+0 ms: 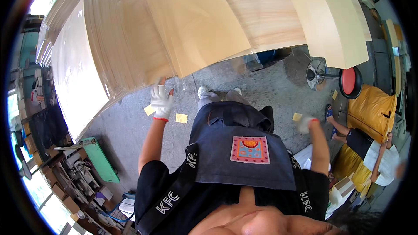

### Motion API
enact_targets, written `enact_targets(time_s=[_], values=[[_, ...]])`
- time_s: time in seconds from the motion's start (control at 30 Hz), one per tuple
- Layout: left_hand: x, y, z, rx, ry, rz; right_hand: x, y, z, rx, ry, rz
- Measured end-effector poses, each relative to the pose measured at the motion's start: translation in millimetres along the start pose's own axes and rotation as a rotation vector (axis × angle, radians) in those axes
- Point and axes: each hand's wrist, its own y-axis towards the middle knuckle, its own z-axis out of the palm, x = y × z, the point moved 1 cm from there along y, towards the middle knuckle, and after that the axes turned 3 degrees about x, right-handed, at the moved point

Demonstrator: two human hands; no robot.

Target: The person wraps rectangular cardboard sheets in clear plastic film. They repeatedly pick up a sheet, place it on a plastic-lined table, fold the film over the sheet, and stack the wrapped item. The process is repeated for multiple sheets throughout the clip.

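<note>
**Veneer sheets stacked, both hands off them**

Seen from above: left hand (161, 101), in a white work glove with fingertips bare, raised just below the front edge of a fanned stack of pale wood sheets (187, 30), fingers spread and gripping nothing, apparently just short of the lowest sheet. Right hand (306, 124), also gloved and blurred, held out to the side well away from the stack; grip impossible to tell. Sheets overlapping across a tabletop, many already laid, no sheet in either hand. Judged from this: stacking far along, next sheet not yet taken up. Small yellow scraps (181, 118) scattered on the concrete floor (270, 87). Red-topped stool (350, 82) at right; another person (370, 148) sitting beyond.
</note>
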Motion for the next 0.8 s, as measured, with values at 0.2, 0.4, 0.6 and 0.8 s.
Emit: enact_targets(time_s=[0.2, 0.4, 0.6, 0.8], values=[[1, 36, 20, -0.131, 0.243, 0.644, 186, 90, -215, -0.305, 0.355, -0.015], [-38, 49, -9, -0.008, 0.099, 0.907, 209, 183, -300, -0.987, -0.037, -0.731], [-32, 28, -24, -0.029, 0.041, 0.774, 209, 173, -319, -0.961, -0.095, -1.082], [-25, 17, -17, -0.045, -0.084, 0.657, 204, 174, -311, -0.936, 0.086, -1.103]])
